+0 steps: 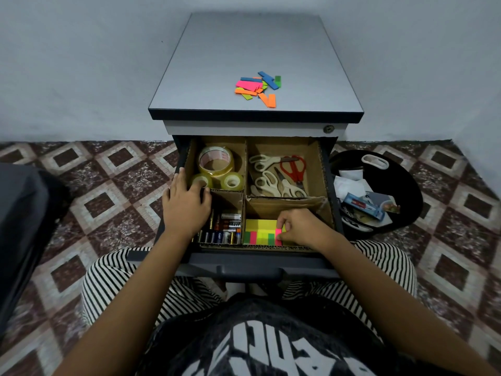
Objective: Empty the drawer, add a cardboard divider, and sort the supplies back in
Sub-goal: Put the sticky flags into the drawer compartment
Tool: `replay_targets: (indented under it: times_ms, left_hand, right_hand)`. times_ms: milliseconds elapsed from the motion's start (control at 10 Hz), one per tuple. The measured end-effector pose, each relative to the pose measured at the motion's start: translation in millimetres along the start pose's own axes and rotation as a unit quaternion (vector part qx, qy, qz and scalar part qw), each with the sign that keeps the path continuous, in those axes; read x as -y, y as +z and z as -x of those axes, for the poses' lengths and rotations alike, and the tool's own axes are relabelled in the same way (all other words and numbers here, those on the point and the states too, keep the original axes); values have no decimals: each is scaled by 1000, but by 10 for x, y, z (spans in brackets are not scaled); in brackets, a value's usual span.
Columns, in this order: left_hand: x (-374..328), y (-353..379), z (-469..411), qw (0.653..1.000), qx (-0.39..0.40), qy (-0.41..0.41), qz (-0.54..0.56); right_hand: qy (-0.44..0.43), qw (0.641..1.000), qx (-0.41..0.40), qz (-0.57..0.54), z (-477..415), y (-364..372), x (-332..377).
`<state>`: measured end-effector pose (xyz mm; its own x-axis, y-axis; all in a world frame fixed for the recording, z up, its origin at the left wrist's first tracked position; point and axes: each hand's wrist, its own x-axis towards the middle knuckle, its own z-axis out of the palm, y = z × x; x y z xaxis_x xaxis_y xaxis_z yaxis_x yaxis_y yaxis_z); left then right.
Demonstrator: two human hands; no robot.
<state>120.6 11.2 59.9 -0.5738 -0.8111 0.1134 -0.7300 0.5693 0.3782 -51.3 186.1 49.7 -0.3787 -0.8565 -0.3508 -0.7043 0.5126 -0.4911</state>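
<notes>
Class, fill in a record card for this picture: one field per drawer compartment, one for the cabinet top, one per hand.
far left compartment: three tape rolls
far right compartment: scissors, one pair red-handled
near left compartment: batteries
near right compartment: sticky notes
cabinet top: loose coloured flags
left hand: rests on cardboard divider beside tape rolls
right hand: pinches pink strip among sticky notes

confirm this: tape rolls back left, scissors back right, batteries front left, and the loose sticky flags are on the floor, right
Not quite. The head view shows the loose sticky flags lying on the cabinet top, not on the floor. The rest stands: tape rolls back left, scissors back right, batteries front left.
</notes>
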Motion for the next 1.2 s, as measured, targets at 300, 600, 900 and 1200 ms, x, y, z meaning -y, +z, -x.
replay_targets:
  times_ms: [300,600,900,1200]
  left_hand:
    - [7,-3,4,1000,3,0,1]
    - [7,-7,1,1000,4,-1,-3]
    - [9,-4,0,1000,2,0,5]
    - [-33,-106,-75,998,-5,-18,67]
  right_hand:
    - [-28,999,22,33,36,-34,31]
    - [-18,1000,13,9,37,-22,13]
    - [-29,995,-46,-79,106,-19,13]
    - [-92,969,-169,-153,281,-192,142]
